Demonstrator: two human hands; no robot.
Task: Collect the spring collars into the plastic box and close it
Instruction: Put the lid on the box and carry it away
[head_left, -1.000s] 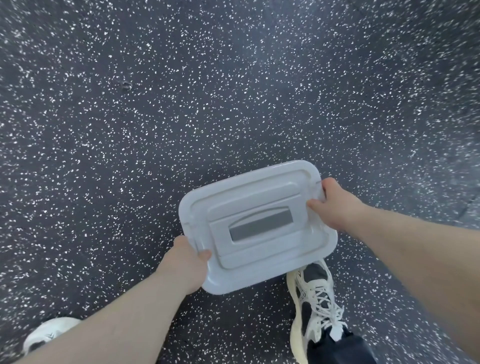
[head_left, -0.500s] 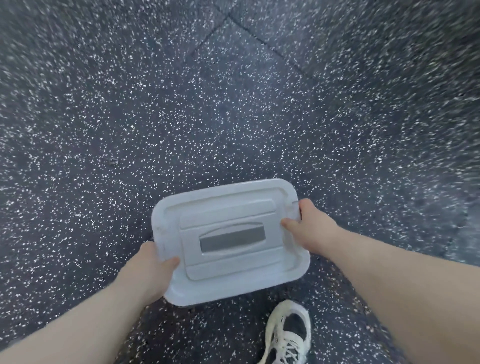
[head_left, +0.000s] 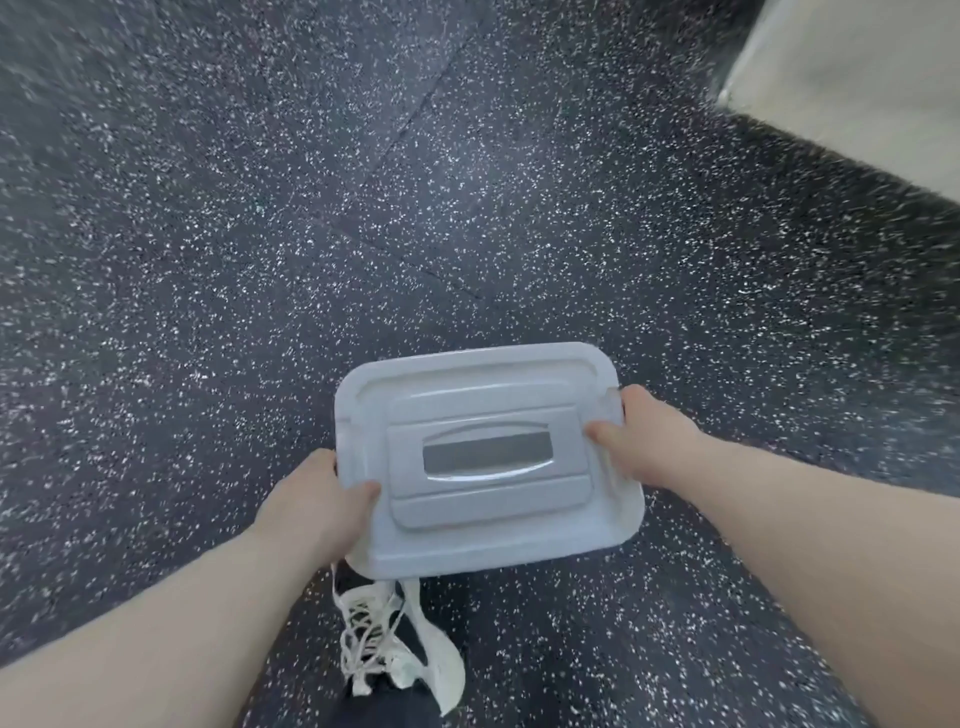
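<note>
Dark speckled rubber floor (head_left: 260, 260) is filling the view, seams crossing it, meeting a pale wall base (head_left: 857, 78) at its far right

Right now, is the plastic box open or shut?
Shut: the lid covers the plastic box fully, held by both hands. Whether it is latched, cannot tell.

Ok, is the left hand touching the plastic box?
Touching. The head view shows the left hand gripping the plastic box at its left edge, thumb lying on the lid.
</note>
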